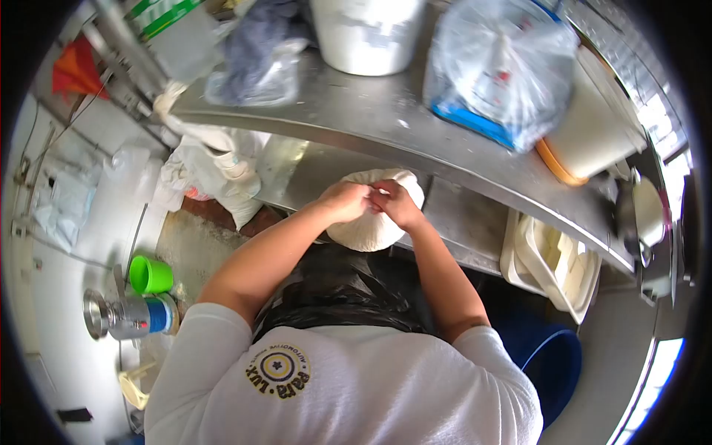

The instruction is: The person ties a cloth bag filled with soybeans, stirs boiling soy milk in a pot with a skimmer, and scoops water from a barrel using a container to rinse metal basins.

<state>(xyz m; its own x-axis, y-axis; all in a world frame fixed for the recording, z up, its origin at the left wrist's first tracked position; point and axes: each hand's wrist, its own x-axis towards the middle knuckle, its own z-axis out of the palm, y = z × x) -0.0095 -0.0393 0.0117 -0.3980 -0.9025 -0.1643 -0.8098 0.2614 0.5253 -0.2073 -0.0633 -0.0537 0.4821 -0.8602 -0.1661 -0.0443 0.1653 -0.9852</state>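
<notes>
A rounded white bundle, which looks like gathered cloth [371, 233], sits at the near edge of the lower metal surface, in front of my body. On its upper left side my left hand [347, 202] has its fingers closed at the top of the cloth. My right hand [398, 205] meets it from the right, its fingers pinched together at the same spot. The fingertips of both hands overlap, so the exact bit they pinch is partly hidden. What is inside the bundle does not show.
Above runs a metal shelf [348, 141] with a white bucket [367, 37], a plastic-wrapped blue scale-like item [504, 74] and a tilted tub [593, 122]. White trays [549, 267] lie at right, above a blue barrel [556, 371]. A green cup [151, 275] is at left.
</notes>
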